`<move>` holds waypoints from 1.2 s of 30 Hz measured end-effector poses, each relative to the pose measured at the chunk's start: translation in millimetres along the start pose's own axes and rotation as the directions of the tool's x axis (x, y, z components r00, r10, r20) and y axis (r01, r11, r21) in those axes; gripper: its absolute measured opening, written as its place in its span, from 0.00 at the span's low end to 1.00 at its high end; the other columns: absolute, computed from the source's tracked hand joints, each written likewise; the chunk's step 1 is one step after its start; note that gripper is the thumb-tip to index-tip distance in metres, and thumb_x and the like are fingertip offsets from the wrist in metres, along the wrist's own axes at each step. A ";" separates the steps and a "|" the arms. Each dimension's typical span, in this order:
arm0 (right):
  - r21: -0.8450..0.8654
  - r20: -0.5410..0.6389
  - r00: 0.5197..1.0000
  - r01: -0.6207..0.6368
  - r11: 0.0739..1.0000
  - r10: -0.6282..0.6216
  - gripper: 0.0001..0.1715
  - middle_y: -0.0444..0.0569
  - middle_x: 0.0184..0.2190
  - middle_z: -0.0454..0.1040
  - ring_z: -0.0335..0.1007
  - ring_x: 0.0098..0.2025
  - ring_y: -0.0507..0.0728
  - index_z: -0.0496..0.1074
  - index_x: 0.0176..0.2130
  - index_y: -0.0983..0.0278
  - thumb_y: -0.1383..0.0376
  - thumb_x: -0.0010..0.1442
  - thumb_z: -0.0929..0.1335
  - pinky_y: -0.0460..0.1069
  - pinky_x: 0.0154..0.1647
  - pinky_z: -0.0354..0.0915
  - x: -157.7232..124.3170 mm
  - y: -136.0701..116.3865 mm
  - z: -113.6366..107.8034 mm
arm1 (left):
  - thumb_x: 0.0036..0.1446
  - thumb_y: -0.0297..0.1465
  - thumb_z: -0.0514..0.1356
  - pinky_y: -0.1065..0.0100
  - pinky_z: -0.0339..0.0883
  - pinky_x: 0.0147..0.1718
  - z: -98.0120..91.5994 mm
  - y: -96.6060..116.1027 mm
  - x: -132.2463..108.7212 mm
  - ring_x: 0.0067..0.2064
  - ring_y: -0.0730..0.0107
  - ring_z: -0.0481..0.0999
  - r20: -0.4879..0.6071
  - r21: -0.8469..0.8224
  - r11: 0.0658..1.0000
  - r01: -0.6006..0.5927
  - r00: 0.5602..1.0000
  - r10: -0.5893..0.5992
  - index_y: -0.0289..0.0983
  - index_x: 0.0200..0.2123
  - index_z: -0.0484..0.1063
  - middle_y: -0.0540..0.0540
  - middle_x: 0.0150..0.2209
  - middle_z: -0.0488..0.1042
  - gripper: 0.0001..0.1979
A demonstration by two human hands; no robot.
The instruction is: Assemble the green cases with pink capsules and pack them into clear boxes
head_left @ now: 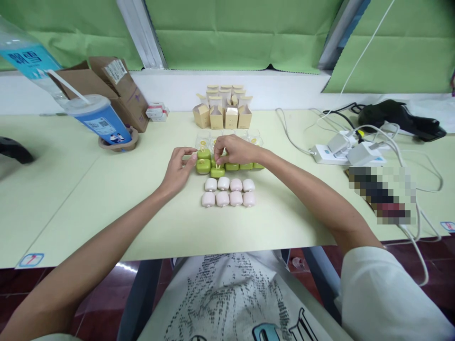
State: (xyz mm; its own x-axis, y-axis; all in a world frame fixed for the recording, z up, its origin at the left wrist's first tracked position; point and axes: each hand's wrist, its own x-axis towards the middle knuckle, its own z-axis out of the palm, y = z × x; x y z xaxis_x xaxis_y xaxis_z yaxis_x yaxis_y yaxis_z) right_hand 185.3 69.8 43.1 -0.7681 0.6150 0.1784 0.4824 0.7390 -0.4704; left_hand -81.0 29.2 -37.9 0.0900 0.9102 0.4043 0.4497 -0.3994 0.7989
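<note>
Small rounded green cases (pixel 203 166) stand in rows at the middle of the table, some with a thin yellow loop on top. My right hand (pixel 234 150) reaches over them, thumb and fingertips pinched at the loop of a front green case (pixel 217 173); it hides part of the rows. At the left end of the rows is my left hand (pixel 177 169), thumb and index finger apart, their tips beside or touching the end cases. Two rows of glossy white and pale pink cases (pixel 229 192) lie nearer to me. Clear cups (pixel 254 137) stand behind the green ones.
Open cardboard boxes (pixel 223 113) stand against the wall. On the left are a blue drink cup (pixel 101 121) in a holder, a tilted bottle (pixel 31 61) and a brown carton (pixel 124 94). A power strip (pixel 323 154), cables and a blurred-out object (pixel 382 194) lie on the right.
</note>
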 end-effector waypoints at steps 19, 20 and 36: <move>0.065 0.049 0.989 -0.146 0.987 0.142 0.10 0.48 0.38 0.85 0.80 0.38 0.58 0.84 0.37 0.59 0.56 0.67 0.76 0.55 0.41 0.70 -126.3 -7.8 -80.6 | 0.75 0.31 0.62 0.62 0.77 0.42 -16.6 62.2 -25.6 0.43 0.64 0.83 0.332 0.148 0.630 -0.763 0.638 0.695 0.42 0.48 0.81 0.46 0.43 0.86 0.07; 0.089 0.071 0.984 -0.167 0.982 0.161 0.10 0.49 0.39 0.86 0.81 0.38 0.59 0.84 0.37 0.58 0.56 0.67 0.76 0.56 0.41 0.70 -137.0 -6.6 -78.0 | 0.77 0.32 0.60 0.61 0.77 0.41 -18.3 64.3 -26.5 0.45 0.62 0.84 0.411 0.178 0.626 -0.760 0.635 0.654 0.42 0.49 0.82 0.45 0.44 0.86 0.09; 0.945 -0.114 0.853 -0.066 0.321 0.509 0.28 0.43 0.32 0.84 0.81 0.27 0.58 0.70 0.45 0.55 0.57 0.54 0.84 0.49 0.23 0.71 -147.2 -34.0 -6.9 | 0.78 0.41 0.61 0.48 0.78 0.57 -34.7 59.4 -16.6 0.60 0.48 0.78 0.655 0.205 0.678 -0.705 0.614 0.440 0.48 0.61 0.85 0.44 0.55 0.88 0.17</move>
State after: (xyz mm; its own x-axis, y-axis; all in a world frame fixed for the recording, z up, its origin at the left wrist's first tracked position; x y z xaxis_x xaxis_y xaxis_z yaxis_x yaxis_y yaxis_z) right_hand 284.9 -43.9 38.9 -0.3619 0.9321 0.0108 -0.1925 -0.0634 -0.9792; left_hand -86.6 -13.5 18.3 0.8354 0.4549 0.3084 0.4239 -0.8905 0.1654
